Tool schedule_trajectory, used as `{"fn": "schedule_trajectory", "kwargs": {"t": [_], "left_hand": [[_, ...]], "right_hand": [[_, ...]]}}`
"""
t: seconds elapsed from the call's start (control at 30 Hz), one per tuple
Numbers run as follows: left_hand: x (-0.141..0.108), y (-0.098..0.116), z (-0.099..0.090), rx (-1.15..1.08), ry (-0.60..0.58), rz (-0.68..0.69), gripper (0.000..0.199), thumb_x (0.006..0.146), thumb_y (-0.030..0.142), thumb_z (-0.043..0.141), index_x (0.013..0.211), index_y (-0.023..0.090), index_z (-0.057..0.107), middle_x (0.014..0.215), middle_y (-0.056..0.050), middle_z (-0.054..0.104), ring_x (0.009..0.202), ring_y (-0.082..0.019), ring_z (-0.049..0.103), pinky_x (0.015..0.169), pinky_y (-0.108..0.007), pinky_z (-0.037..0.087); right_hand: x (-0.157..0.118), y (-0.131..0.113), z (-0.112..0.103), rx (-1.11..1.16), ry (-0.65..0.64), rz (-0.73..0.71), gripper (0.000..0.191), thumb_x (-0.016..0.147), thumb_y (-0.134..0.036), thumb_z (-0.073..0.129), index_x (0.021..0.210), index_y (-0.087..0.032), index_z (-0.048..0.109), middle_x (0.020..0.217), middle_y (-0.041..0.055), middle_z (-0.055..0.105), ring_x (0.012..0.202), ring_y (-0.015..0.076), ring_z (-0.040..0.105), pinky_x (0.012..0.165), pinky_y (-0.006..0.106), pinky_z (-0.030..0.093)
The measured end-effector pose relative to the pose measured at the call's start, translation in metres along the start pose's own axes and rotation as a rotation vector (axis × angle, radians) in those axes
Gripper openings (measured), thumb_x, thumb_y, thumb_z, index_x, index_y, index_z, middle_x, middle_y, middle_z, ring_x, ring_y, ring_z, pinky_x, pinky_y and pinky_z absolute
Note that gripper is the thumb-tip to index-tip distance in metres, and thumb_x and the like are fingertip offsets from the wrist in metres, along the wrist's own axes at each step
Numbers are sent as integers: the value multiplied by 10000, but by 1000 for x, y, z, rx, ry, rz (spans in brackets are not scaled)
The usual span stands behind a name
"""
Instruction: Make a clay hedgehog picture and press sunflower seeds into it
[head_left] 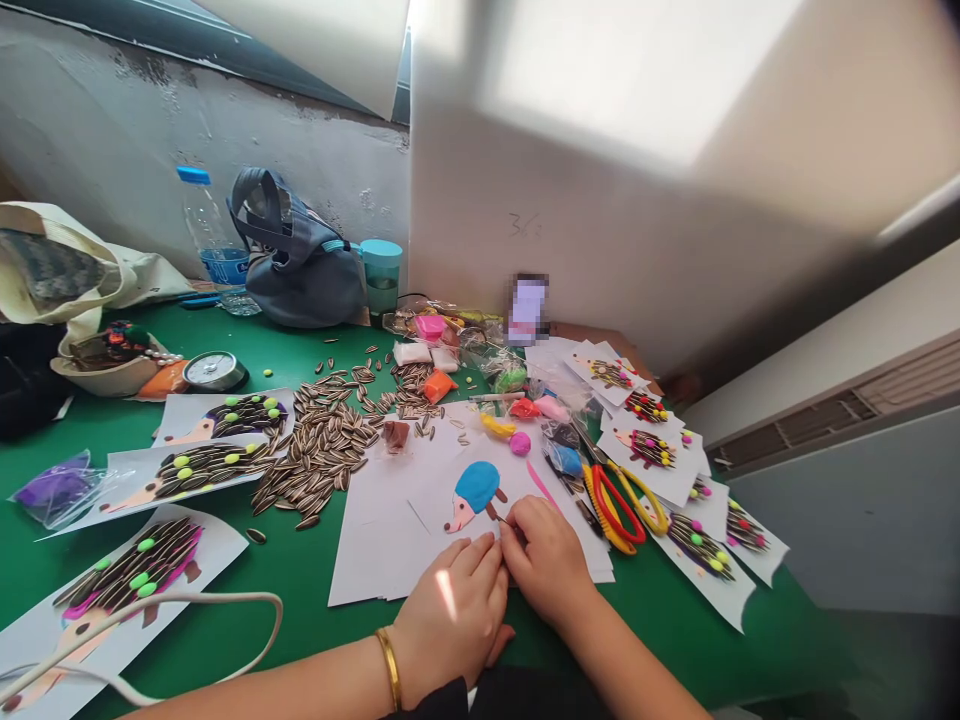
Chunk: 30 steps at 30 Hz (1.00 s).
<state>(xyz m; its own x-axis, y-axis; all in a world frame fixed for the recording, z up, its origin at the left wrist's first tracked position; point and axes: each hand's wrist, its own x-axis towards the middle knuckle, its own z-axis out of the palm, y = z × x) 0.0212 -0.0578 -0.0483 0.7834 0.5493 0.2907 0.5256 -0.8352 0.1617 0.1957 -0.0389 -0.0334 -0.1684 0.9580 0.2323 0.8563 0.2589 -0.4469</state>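
Note:
A clay hedgehog [477,488] with a blue back, a pink face and brown feet is stuck on white paper [375,555]. My left hand [457,600] lies on the lower edge of the paper, fingers stretched out and close together, just below the hedgehog. Beside it my right hand [547,555] is closed in a pinch near the hedgehog's brown feet. A thin dark tip shows at its fingertips; the rest is hidden in the hand. A magenta clay ball [520,444] and a thin pink strip [541,483] lie to the upper right of the hedgehog.
Sunflower seeds [322,440] are heaped on the green table [300,650]. Scissors [615,505] lie right of the paper. Seed-covered hedgehog cards [645,450] fan out on the right, others [180,470] on the left. A white cable [274,640] loops at front left.

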Motion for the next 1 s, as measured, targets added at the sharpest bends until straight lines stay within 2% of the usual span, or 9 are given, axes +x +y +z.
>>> {"fn": "schedule_trajectory", "kwargs": {"t": [0.17,0.37,0.53,0.63,0.7,0.77,0.8,0.9,1.0], "left_hand": [[-2,1,2,11,58,0,458,904,390,584,1205,48,633,1270,-223,642,1184,-355,596,962,-459,499],[-2,0,2,-12,27,-2,474,907,379,561,1236,41,609,1279,-237,627,1209,-363,569,944,-456,506],[-1,-1,1,-14,51,-1,475,893,370,571,1241,46,596,1266,-222,631,1198,-352,562,960,-455,484],[3,-1,-9,-29,83,-8,388,862,313,594,1165,73,623,1127,-177,667,1075,-325,597,907,-452,498],[7,0,-18,-33,91,-36,229,835,260,600,1014,124,648,943,-115,654,885,-286,608,799,-444,510],[10,-1,-27,-23,203,-57,109,841,178,549,916,174,628,886,-85,621,804,-254,588,747,-432,494],[11,-2,-30,-33,252,-64,127,845,151,523,923,184,618,912,-87,617,807,-251,583,745,-430,487],[13,-6,-35,-144,316,-132,207,869,92,456,998,188,587,973,-93,614,856,-247,577,753,-407,480],[15,-12,-33,-387,275,-248,148,916,100,438,911,190,556,849,-50,600,803,-210,566,712,-342,481]], "right_hand": [[1,0,0,-2,9,4,162,894,-180,481,738,-206,515,738,18,558,741,187,503,678,308,374],[2,1,-4,211,48,4,176,901,-161,506,847,-214,665,825,42,637,810,194,590,739,317,470],[-2,4,-5,302,63,7,166,889,-172,562,916,-234,714,862,49,645,816,196,614,742,327,506],[-4,6,-8,315,59,-27,150,871,-161,575,913,-233,700,865,46,622,826,197,600,740,332,502],[-4,7,-10,327,40,-73,131,866,-149,570,883,-230,672,863,43,614,838,198,591,747,339,500],[-4,7,-14,333,-5,-136,126,875,-149,562,876,-235,653,860,40,616,840,198,586,748,343,501],[-5,8,-17,335,-33,-173,129,882,-152,558,883,-241,651,862,40,618,839,197,585,745,343,503],[-6,9,-22,347,-83,-270,155,897,-161,551,945,-261,658,876,39,625,833,193,588,738,341,508],[-8,8,-23,361,-77,-306,183,889,-152,550,980,-269,658,873,39,630,820,194,591,719,337,508]]}}
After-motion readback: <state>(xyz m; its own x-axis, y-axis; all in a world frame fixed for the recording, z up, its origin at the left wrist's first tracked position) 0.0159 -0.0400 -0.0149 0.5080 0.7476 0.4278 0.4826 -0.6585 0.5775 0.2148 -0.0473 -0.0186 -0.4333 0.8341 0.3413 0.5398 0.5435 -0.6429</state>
